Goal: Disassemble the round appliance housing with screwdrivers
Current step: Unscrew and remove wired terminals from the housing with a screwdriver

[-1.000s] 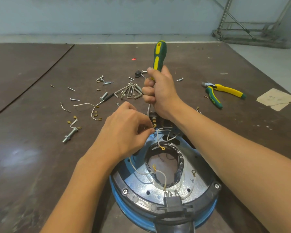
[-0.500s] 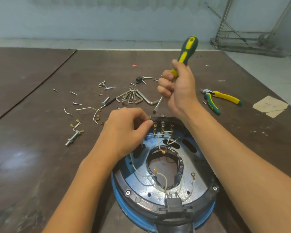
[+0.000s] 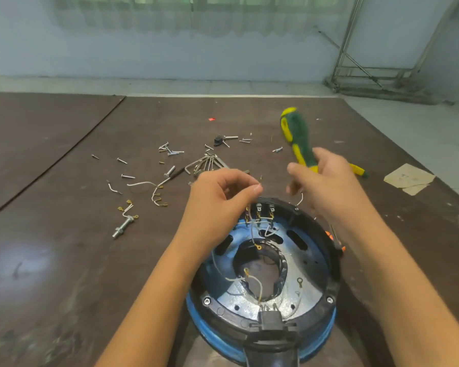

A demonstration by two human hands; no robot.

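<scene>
The round housing sits low and centre in the frame on the brown table, the left hand pinched thumb to forefinger above its far rim, whether on anything I cannot tell, the right hand gripping a blurred green-and-yellow screwdriver.

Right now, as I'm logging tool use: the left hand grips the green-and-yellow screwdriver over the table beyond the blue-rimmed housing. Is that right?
Not quite: the head view shows the right hand gripping the green-and-yellow screwdriver, not the left. The left hand pinches its fingers together over the far edge of the blue-rimmed housing; whether they hold anything is too small to tell. The rest stands.
</scene>
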